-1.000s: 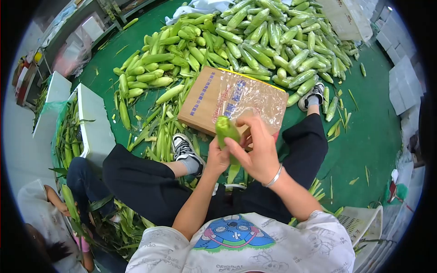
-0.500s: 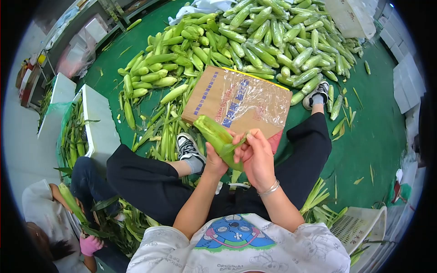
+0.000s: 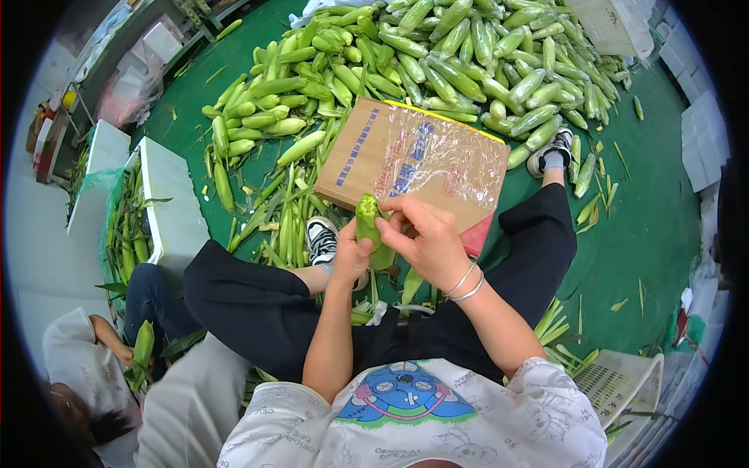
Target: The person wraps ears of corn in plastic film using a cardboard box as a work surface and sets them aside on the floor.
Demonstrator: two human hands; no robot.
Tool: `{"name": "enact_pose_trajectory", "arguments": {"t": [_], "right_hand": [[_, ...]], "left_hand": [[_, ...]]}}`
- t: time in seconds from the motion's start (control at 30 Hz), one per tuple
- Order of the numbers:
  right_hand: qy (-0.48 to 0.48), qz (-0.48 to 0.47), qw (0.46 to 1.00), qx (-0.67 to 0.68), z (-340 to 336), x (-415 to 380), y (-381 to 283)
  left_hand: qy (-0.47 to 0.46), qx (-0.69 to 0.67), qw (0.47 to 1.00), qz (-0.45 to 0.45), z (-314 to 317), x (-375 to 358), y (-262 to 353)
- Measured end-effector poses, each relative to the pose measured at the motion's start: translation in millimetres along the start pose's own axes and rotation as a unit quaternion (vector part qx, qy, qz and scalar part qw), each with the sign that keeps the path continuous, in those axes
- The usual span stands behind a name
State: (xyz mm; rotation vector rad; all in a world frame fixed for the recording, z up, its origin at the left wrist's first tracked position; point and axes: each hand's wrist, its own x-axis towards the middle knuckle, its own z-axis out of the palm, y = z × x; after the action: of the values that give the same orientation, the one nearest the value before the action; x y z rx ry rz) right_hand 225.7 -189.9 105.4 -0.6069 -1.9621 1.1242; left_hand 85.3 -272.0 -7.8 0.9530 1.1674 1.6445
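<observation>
A green ear of corn [image 3: 376, 234] in its husk stands nearly upright between my hands, its pale cut end facing up. My left hand [image 3: 353, 253] wraps round its left side. The fingers of my right hand [image 3: 417, 234] are bent and pressed against the husk near the top of the ear. Just beyond my hands lies a flat cardboard box [image 3: 413, 164] with clear tape and blue print.
Husked corn [image 3: 273, 109] and film-wrapped corn [image 3: 499, 66] are heaped beyond the box. Loose leaves [image 3: 289, 210] lie by my left shoe. A co-worker [image 3: 86, 359] sits at lower left near a white foam box [image 3: 175, 203]. A plastic basket [image 3: 612, 382] stands at lower right.
The ear has turned from slanting to nearly upright. My right hand has moved up to its top end. A light grey trouser leg has appeared beside the co-worker.
</observation>
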Motion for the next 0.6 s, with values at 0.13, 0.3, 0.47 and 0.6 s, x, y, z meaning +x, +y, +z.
{"name": "enact_pose_trajectory", "arguments": {"t": [0.13, 0.3, 0.47, 0.6], "right_hand": [[0.031, -0.047, 0.997, -0.054, 2, 3, 12], [0.113, -0.066, 0.987, -0.098, 10, 3, 17], [0.193, 0.008, 0.981, 0.008, 25, -7, 32], [0.209, 0.19, 0.909, 0.306, 22, -9, 29]], "left_hand": [[-0.024, 0.034, 0.999, -0.025, -3, 3, 7], [-0.015, 0.064, 0.998, -0.017, -2, 5, -1], [0.022, -0.011, 0.998, -0.055, 11, -1, -6], [0.053, -0.086, 0.994, -0.048, 24, 3, -1]]}}
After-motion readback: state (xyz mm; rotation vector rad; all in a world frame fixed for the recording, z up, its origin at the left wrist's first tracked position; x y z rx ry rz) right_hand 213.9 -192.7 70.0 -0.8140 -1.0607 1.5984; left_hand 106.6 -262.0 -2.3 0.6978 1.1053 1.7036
